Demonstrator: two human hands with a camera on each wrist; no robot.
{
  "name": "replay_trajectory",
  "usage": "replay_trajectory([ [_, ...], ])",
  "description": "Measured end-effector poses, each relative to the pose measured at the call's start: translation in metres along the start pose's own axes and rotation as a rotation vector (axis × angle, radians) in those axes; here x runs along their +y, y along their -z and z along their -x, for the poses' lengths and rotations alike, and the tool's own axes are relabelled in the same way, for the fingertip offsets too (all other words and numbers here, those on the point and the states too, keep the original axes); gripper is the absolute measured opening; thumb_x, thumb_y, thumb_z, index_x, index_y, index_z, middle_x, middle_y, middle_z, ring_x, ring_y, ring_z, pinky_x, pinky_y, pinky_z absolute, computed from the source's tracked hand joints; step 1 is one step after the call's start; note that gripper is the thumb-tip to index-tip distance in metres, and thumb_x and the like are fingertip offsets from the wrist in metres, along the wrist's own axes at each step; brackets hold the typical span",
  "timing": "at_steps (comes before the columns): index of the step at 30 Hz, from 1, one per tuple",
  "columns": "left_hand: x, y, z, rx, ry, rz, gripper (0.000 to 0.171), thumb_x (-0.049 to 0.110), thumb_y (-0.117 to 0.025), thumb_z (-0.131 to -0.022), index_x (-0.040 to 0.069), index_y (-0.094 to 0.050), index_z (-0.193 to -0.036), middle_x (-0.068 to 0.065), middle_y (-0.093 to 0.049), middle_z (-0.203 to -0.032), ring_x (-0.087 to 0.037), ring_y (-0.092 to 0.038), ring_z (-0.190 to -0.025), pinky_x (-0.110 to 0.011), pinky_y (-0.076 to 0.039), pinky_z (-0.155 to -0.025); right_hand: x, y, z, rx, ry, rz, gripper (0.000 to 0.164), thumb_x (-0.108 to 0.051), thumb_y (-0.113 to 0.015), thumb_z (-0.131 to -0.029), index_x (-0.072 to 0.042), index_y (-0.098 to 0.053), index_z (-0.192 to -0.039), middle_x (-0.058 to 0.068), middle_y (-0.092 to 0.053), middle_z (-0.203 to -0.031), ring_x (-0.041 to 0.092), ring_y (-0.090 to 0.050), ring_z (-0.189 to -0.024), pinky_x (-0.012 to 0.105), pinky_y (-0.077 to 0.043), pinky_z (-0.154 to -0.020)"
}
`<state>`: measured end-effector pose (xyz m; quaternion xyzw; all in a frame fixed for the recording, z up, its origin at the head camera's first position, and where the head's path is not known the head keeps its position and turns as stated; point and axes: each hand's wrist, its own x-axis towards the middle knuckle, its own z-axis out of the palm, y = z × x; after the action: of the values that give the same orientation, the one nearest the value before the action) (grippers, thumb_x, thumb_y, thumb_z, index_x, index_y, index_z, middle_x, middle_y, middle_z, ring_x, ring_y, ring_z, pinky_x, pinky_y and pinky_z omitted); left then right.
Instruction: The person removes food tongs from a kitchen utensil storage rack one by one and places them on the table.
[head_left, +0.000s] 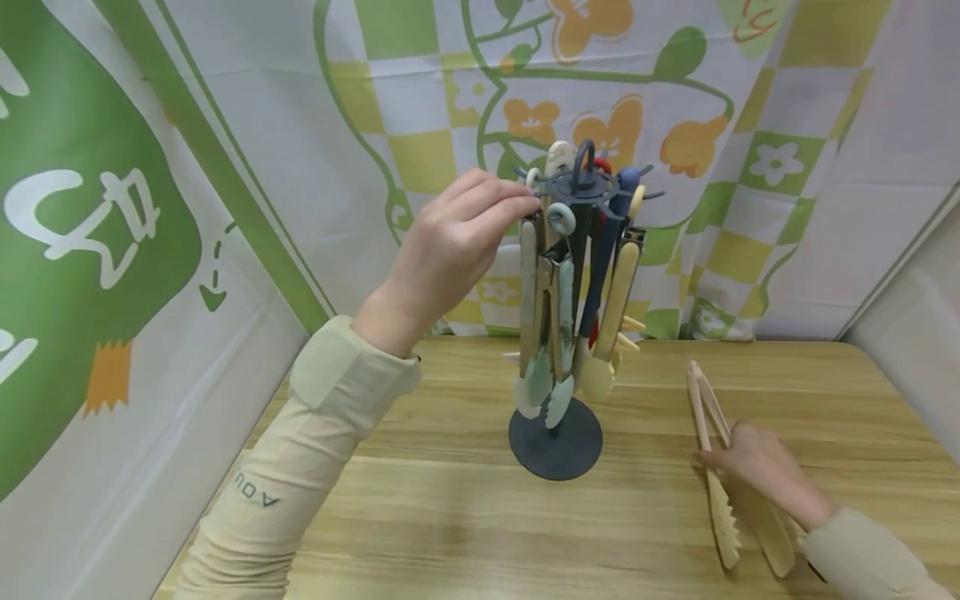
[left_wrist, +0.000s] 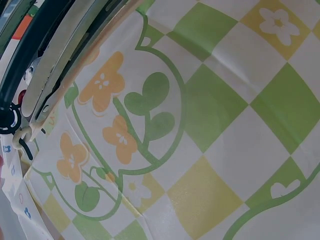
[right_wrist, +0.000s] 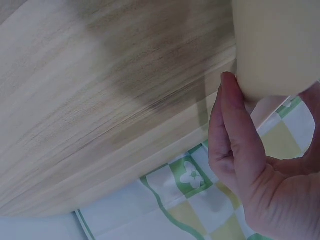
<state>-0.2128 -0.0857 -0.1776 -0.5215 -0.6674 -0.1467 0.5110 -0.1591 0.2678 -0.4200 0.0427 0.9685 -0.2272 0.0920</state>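
A dark utensil rack (head_left: 585, 187) with a round base stands on the table, hung with several kitchen tongs. My left hand (head_left: 465, 229) holds the rack's top edge at its left side, beside the white ring of one pair of tongs (head_left: 528, 283); the fingertips are partly hidden. In the left wrist view those hanging tongs (left_wrist: 50, 75) show, their ring (left_wrist: 22, 135) looped on a hook. Low at the right, my right hand (head_left: 765, 467) grips a pair of beige tongs (head_left: 723, 517) near the middle, arms spread and toothed ends toward me. The right wrist view shows the fingers (right_wrist: 240, 120) against the tongs (right_wrist: 275, 45).
Light mint tongs (head_left: 562, 333), yellow tongs (head_left: 618, 292) and a blue-handled utensil (head_left: 603, 258) hang on the rack, with red pieces behind. The wooden table (head_left: 420, 517) ends at a patterned curtain (head_left: 420, 108). White-and-green panels (head_left: 247, 150) close off the left side.
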Motion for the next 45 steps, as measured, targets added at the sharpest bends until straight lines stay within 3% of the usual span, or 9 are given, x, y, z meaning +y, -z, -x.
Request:
replay_trajectory([
  [21,0.000,-0.001,0.001,-0.005,0.003,0.002,0.020,-0.009,-0.048,-0.088,-0.005,-0.067,-0.089,-0.013,-0.066,-0.089,-0.024,-0.059,-0.082,-0.024,-0.050,-0.080,0.004,-0.009,-0.003,-0.044,-0.008,-0.019,0.044,-0.040,-0.070,-0.073,-0.004,-0.047,-0.068,0.002,-0.041,-0.057,0.014,-0.041,-0.048,0.025,-0.039,-0.040],
  [45,0.000,0.000,0.000,-0.003,0.003,-0.001,0.020,-0.007,-0.047,-0.090,-0.005,-0.067,-0.090,-0.013,-0.066,-0.090,-0.024,-0.059,-0.082,-0.024,-0.050,-0.079,0.005,-0.015,-0.006,-0.077,-0.005,-0.019,0.041,-0.039,-0.069,-0.074,-0.006,-0.046,-0.066,-0.002,-0.035,-0.053,0.008,-0.030,-0.044,0.019,-0.029,-0.037],
])
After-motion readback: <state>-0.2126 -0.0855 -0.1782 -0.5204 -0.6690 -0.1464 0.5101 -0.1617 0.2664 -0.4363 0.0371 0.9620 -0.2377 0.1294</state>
